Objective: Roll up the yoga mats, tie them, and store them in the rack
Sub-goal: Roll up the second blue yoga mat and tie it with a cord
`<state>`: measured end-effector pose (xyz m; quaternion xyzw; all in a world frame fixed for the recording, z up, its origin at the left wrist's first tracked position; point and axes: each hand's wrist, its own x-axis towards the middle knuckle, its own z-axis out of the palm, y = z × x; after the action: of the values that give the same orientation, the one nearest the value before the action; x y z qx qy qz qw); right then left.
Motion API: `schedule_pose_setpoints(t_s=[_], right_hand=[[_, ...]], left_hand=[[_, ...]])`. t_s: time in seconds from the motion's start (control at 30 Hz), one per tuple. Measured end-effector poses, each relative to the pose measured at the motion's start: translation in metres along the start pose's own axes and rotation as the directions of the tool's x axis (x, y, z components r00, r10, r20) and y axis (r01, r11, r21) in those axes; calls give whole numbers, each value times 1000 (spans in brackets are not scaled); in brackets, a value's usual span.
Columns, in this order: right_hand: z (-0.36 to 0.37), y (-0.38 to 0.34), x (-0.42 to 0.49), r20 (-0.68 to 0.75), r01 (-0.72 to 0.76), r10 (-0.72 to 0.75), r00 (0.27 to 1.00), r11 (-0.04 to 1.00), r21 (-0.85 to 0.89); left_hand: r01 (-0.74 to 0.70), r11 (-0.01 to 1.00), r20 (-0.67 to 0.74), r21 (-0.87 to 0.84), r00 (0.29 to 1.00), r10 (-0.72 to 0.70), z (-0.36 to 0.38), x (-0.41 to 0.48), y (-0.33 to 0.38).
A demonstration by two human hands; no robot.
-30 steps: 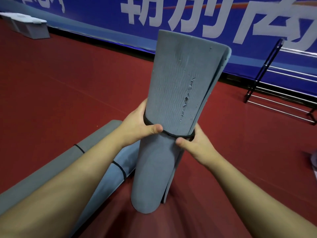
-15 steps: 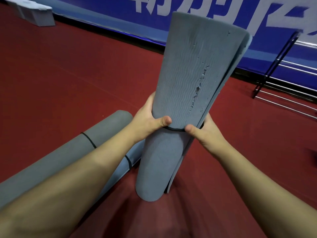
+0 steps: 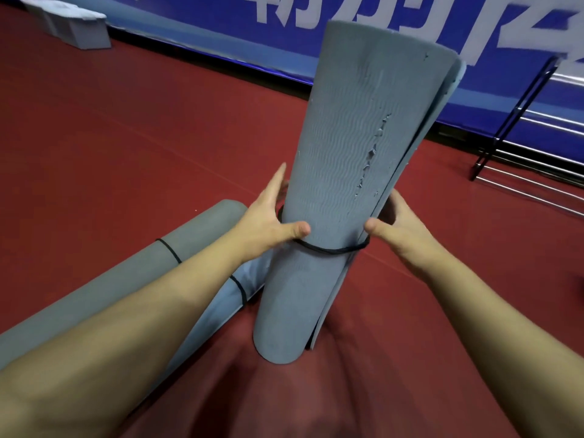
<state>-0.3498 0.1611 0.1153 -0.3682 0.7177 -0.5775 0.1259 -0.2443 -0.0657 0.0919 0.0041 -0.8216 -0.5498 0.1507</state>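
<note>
Lying leftward on the red floor [image 3: 126,137], a grey rolled mat [image 3: 126,276] and a blue rolled mat [image 3: 227,308] are partly hidden by a forearm [image 3: 142,327]. The left grip [image 3: 265,222] clasps the upright yoga mat [image 3: 357,153], standing mid-floor, fingers hidden behind. A black band [image 3: 328,250] circles it. The right grip [image 3: 401,226] clasps its loose edge, fingertips unseen. The rack [image 3: 512,121] is cut off rightward.

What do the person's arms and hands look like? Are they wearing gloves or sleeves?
No gloves, no sleeves in view. The left hand and right hand are bare, and so are the left arm and right arm down to the picture's edge. No watch, ring or bracelet shows.
</note>
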Motion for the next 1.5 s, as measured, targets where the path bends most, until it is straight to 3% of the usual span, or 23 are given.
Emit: schedule_pose_setpoints(t_s=[0.17,0.33,0.53,0.6,0.7,0.8,0.87,1.0,1.13,1.27,1.5], right_hand=[[17,29,-4,35,-94,95,995,995,-12],[23,36,-7,-92,-97,102,991,994,58],[38,34,-23,-137,-244,290,947,929,277],[53,40,-33,-151,-354,428,891,863,359],[79,62,-56,-131,-550,657,742,709,441],[103,92,-82,-27,-691,794,607,544,475],[119,108,-95,11,-757,853,522,458,467],[146,139,-110,14,-822,926,377,327,465],[159,161,-106,74,-832,949,307,230,504],[164,171,-99,111,-821,945,307,204,533],[170,188,-99,20,-837,926,376,330,437]], left_hand=[[-16,1000,-9,-15,1000,16,14,8,2],[6,999,-97,-41,995,-10,21,12,3],[129,989,-59,-67,989,-133,30,24,20],[215,975,-70,-53,973,-219,40,24,8],[321,947,-101,-8,942,-320,59,9,-26],[390,917,68,85,916,-396,74,-21,-62],[431,889,165,157,876,-453,81,-42,-85],[520,810,210,272,789,-577,89,-71,-116],[468,755,267,459,738,-620,92,-83,-130],[470,748,231,468,752,-617,90,-85,-146],[548,756,119,358,776,-619,85,-79,-163]])
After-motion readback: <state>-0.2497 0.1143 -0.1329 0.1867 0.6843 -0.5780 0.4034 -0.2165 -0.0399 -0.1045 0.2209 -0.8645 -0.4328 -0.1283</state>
